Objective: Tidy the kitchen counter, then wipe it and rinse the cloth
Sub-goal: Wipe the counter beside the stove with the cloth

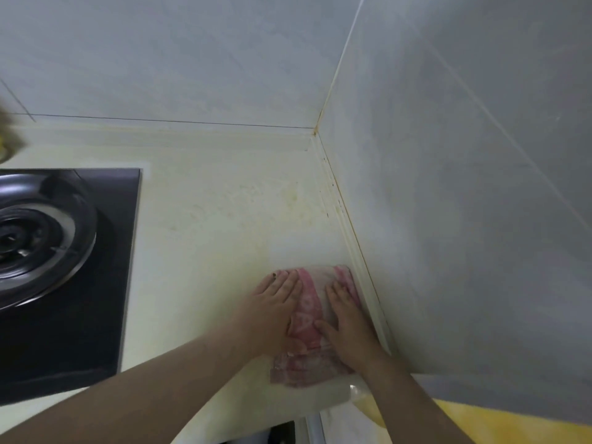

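A pink and white patterned cloth point(309, 310) lies flat on the pale cream counter point(224, 225), close to the right wall. My left hand point(275, 312) presses down on its left part with straight fingers. My right hand point(347, 325) presses on its right part, fingers also straight and pointing away from me. Both palms cover much of the cloth, whose near end point(298, 370) shows below the wrists. The counter shows faint yellowish stains toward the back corner.
A black glass hob point(105, 283) with a steel burner ring point(48, 232) fills the left side. Grey tiled walls point(448, 219) meet at a back corner with a stained seal strip point(339, 216). The counter's front edge point(288, 415) lies just below the cloth.
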### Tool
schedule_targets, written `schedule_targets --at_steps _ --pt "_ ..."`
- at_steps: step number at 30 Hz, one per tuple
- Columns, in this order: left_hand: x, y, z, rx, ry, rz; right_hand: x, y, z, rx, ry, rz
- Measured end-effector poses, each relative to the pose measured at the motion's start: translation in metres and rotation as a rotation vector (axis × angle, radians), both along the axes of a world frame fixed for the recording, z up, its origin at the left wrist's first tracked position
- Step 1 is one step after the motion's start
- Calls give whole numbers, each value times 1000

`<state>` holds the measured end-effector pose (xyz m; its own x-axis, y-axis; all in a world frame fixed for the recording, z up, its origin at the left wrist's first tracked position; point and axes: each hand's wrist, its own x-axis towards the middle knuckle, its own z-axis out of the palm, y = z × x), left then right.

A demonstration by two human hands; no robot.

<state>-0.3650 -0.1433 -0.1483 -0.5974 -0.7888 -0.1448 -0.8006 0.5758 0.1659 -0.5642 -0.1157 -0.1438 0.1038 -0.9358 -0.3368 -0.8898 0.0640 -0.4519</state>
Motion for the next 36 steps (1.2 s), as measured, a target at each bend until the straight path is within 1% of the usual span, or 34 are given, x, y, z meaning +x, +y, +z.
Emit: schedule_targets --at_steps 2,7,10,13,14,16,17,18,19,21,23,25,27,28,31,34,36 --pt "-4 18 0 34 -11 1 -4 20 0 27 27 12" --pt "-11 60 -4 144 34 -10 -10 60 -5 51 169 74" --pt "-17 88 -1 229 -7 4 -16 92 -1 -20 151 94" --pt "-27 116 5 250 -20 49 -28 118 -14 59 208 130" --pt "-30 121 7 244 -22 68 -30 122 -18 45 237 134" --pt "-34 131 11 191 2 124 -27 126 -1 -27 252 129" --pt "-36 134 11 178 4 150 -27 124 4 -92 210 112" --pt "-37 135 10 168 1 172 -26 119 5 -116 177 113" --pt "-39 136 7 158 -2 197 -26 114 4 -74 154 127" --pt "-42 138 -1 150 -14 225 -22 107 -2 -143 158 150" --pt "-45 138 -8 180 -23 238 -14 102 -9 -180 169 96" --pt "-47 140 -11 205 -38 269 -7 99 -12 -190 234 53" --pt "-49 139 -7 138 -3 283 -5 97 -16 -161 251 54" --pt "-49 138 -6 123 4 293 -5 95 -17 -179 256 58" --pt "-46 128 3 6 -82 217 -5 89 -20 -247 270 72" --pt "-44 119 10 68 -162 155 -3 82 -27 -248 269 53" --pt "-44 111 11 75 -176 142 -2 77 -29 -232 263 41"
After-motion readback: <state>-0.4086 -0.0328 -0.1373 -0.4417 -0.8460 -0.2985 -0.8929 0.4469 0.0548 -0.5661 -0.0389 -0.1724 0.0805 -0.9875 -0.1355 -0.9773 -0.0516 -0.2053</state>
